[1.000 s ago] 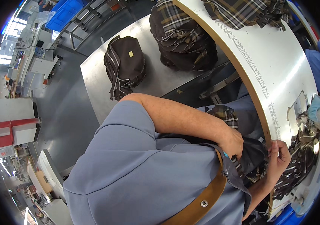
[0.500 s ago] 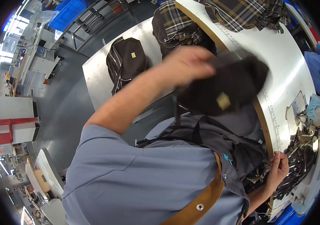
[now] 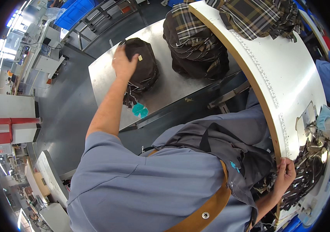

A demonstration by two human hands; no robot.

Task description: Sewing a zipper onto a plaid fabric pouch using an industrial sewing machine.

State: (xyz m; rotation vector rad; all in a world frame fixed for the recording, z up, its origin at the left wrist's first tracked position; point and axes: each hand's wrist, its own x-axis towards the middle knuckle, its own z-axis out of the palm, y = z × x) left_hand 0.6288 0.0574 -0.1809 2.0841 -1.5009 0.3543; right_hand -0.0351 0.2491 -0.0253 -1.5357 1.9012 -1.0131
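My left hand (image 3: 125,65) lies on a pile of dark brown cloth pieces (image 3: 145,67) on the metal side table, thumb spread from the fingers. A small pale yellow label shows on the top piece, beside the thumb. At the near edge of the white worktable (image 3: 308,73), my right hand (image 3: 286,174) is closed with thumb and fingers together. Whatever it pinches there, if anything, is too small to make out. A heap of dark cloth strips (image 3: 304,189) lies just beyond this hand.
Right of the pile, a taller stack of dark and plaid cloth (image 3: 196,46) stands on the metal table (image 3: 105,73). More plaid pieces (image 3: 254,17) cover the worktable's far end. A teal patch (image 3: 139,110) sits by the metal table's front edge. Blue crates (image 3: 74,13) stand farther off.
My left hand has swung left from over my lap to the cloth pile. The dark piece it carried is out of the hand and on the pile. My right hand stays at the worktable's edge.
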